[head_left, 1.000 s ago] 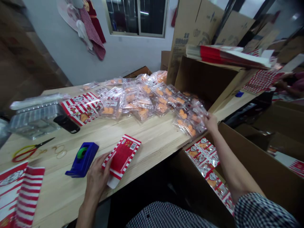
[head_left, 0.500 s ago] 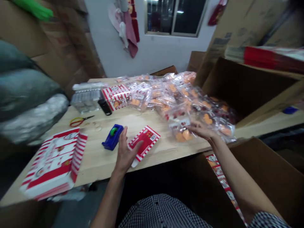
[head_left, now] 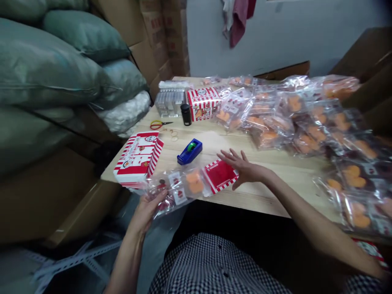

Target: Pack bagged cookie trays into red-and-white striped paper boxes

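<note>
L hand [head_left: 148, 208] clamped on clear pkt [head_left: 180, 188], at its L end; R hand [head_left: 245, 169] spread, over red box [head_left: 218, 177], R end

Red box [head_left: 219, 177] partly hidden behind right hand [head_left: 246, 168], cloths [head_left: 239, 20] cut off above, print [head_left: 187, 123] on black bottle [head_left: 185, 114] (too small to read)

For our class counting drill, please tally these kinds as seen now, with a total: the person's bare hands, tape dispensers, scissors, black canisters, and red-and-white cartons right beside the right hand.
Hands: 2 (left hand, right hand)
Tape dispenser: 1
Scissors: 1
Black canister: 1
Red-and-white carton beside the right hand: 1
Total: 6
</note>
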`<state>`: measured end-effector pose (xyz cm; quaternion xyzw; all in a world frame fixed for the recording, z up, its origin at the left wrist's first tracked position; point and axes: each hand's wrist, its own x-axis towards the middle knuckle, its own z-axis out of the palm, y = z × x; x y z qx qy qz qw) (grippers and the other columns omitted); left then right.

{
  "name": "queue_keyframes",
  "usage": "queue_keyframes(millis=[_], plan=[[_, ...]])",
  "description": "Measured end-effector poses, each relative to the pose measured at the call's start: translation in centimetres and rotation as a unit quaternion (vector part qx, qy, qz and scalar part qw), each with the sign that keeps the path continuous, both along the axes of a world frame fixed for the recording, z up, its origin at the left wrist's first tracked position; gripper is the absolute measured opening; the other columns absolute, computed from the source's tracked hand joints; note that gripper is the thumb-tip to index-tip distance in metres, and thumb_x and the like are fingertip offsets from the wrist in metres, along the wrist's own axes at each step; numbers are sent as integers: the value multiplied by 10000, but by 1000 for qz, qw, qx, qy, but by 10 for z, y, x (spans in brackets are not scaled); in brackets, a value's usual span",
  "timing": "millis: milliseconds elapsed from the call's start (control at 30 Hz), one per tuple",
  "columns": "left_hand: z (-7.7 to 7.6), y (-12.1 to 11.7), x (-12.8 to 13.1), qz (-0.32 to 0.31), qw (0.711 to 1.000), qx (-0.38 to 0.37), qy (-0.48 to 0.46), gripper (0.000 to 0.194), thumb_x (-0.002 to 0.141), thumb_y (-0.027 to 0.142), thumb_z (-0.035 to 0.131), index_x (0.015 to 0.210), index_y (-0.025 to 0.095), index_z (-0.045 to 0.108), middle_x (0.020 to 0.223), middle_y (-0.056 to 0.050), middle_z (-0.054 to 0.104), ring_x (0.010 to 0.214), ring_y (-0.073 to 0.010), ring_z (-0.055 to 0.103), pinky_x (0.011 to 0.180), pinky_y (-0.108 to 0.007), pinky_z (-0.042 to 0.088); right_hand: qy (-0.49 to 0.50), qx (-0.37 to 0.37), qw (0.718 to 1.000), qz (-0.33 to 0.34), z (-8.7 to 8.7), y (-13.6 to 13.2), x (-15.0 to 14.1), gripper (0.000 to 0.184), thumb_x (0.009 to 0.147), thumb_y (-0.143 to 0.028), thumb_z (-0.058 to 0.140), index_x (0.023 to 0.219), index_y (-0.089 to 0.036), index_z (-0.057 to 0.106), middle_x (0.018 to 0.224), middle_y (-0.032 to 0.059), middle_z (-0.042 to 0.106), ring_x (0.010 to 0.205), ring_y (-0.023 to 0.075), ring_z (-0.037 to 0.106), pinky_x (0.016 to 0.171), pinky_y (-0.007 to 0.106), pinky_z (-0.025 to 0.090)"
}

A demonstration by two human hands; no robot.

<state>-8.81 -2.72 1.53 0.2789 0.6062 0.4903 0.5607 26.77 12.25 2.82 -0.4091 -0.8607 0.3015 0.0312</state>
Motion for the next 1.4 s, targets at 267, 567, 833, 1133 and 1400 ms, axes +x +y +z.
queue_keyframes(millis=[267,567,833,1133,1400], plan=[[-41,-20,16,163,985,-29,-54,505,726,383,834,1152,167,672,1129,-70,744,834,-187,749,742,-283,624,-129,26,986,98,-58,7,-44,1338,547,-432,881,1612,-249,92,1611,224,255,1514,452,105,1130,722,-77],[-52,-14,12,-17,992,-86,-94,490,691,355,867,1089,114,717,1022,-118,778,842,-218,754,761,-302,613,-8,66,998,19,-85,-37,-24,1329,527,-447,865,1606,-276,108,1487,205,347,1458,407,262,1159,675,-34],[-52,17,-8,-180,980,-79,-20,433,606,354,894,962,141,770,1014,-106,782,909,-240,732,834,-326,564,-16,48,998,36,-81,-53,-21,1381,503,-427,868,1607,-294,50,1527,202,312,1477,431,215,1151,681,-59],[-50,45,-2,-238,968,-76,0,445,569,327,884,961,154,762,977,-89,778,878,-241,719,782,-313,549,-29,46,998,28,-85,-53,-14,1344,469,-433,873,1599,-266,164,1532,207,302,1488,418,200,1165,656,-83],[-55,65,-15,-319,948,-24,4,330,637,335,849,903,161,760,891,-59,765,834,-216,695,796,-309,536,-58,27,998,23,-82,-56,-19,1265,488,-412,863,1578,-221,249,1562,253,250,1502,433,168,1163,668,-71]])
